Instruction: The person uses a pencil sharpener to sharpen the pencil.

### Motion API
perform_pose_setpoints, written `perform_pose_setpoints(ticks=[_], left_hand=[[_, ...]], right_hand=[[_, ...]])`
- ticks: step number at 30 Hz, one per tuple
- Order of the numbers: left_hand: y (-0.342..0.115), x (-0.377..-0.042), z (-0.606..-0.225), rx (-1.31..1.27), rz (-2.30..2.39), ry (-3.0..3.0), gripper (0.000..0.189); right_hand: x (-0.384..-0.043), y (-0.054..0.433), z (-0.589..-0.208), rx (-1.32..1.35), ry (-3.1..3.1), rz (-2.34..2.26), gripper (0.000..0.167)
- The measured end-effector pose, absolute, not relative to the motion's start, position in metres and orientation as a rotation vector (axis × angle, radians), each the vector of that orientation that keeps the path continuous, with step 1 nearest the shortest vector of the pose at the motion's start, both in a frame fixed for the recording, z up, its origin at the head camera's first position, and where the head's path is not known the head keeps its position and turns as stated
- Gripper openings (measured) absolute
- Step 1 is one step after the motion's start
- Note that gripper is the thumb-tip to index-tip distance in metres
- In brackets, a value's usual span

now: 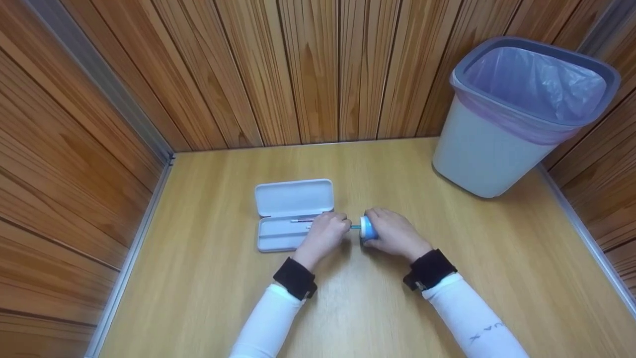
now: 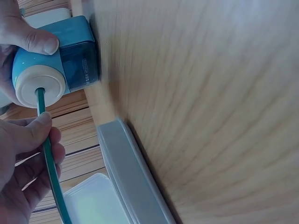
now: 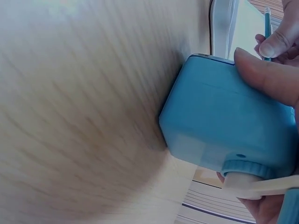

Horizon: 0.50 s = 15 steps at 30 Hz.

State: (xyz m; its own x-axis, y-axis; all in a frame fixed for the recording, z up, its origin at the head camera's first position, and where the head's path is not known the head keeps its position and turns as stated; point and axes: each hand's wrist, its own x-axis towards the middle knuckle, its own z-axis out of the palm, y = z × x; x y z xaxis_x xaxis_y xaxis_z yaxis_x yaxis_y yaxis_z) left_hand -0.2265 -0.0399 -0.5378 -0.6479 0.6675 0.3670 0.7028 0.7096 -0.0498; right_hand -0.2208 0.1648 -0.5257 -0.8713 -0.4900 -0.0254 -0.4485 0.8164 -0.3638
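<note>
My left hand [image 1: 325,233] pinches a green pencil [image 2: 51,168] between thumb and fingers. The pencil's front end sits in the round cream hole plate of a blue crank pencil sharpener [image 3: 219,112]. Around the sharpener's body my right hand [image 1: 395,232] is curled, thumb on one side. At the sharpener's back, the right wrist view shows a cream crank arm [image 3: 273,185] with a blue knob. A dark see-through shavings drawer [image 2: 80,65] faces the left wrist camera. The sharpener stands on the table, right of an open pencil case [image 1: 294,199].
In the case's tray lies a slim pencil-like item [image 1: 301,220], partly covered by my left hand. A pale wastebasket [image 1: 489,144] with a grey rim and pinkish liner stands at the back right. Wooden panel walls [image 1: 310,74] border the table [image 1: 208,209].
</note>
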Motion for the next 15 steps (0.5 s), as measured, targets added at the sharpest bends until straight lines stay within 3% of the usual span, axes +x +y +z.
perform_pose_setpoints(ticks=[15], left_hand=[[-0.0406, -0.2252, -0.5374, -1.026, -0.228, -2.604, 0.015]], right_hand=[[-0.2193, 0.1652, -0.5292, -0.778, 2.927, -0.532, 0.066]])
